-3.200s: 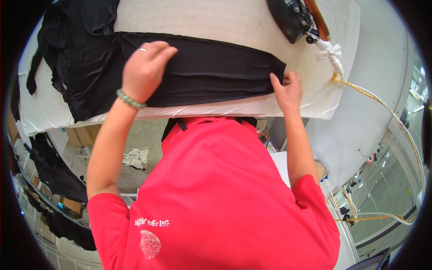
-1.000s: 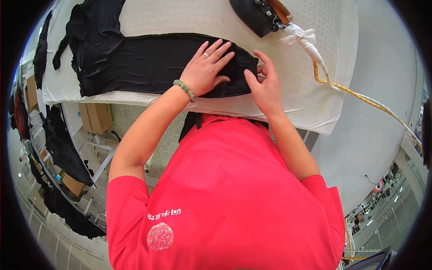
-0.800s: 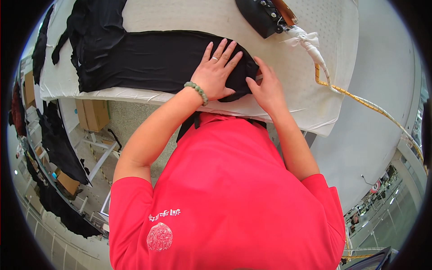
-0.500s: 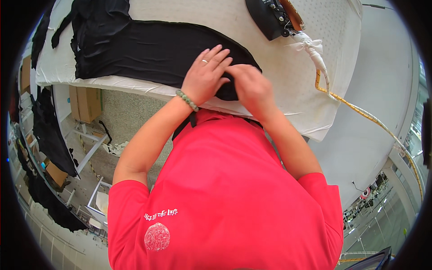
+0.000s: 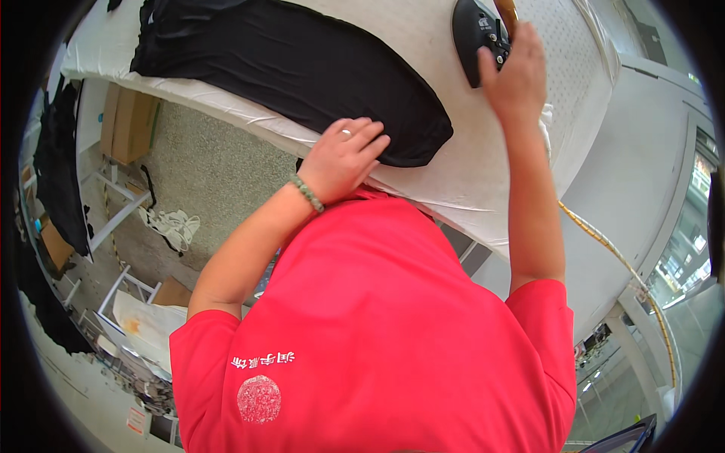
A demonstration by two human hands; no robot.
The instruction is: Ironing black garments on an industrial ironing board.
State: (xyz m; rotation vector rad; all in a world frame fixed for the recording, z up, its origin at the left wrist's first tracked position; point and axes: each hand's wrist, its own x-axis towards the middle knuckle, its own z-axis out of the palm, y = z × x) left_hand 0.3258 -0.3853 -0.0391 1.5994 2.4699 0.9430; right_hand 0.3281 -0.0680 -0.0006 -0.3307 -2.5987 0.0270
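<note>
A long black cloth piece (image 5: 302, 64) lies fairly flat across the white padded ironing table (image 5: 483, 177), its rounded end toward the right. My left hand (image 5: 343, 158) rests on the cloth's near edge, fingers stretched out and holding nothing. Farther right, a black iron (image 5: 477, 38) with a brown handle (image 5: 507, 10) sits on the table. My right hand (image 5: 517, 79) is beside the iron, thumb and fingers apart, with the fingertips close to the handle. The hand covers part of the iron, and whether it touches the handle is unclear.
A yellow-and-white cord (image 5: 604, 234) runs down past the table's right side. To the left below the table are a cardboard box (image 5: 130, 124), a white metal frame (image 5: 121, 219) and hanging black cloth (image 5: 57, 170). White scraps (image 5: 174, 226) lie on the floor.
My right hand has left the cloth and moved right and away from me to the iron. My left hand stays on the cloth's near edge. The view has shifted and turned slightly.
</note>
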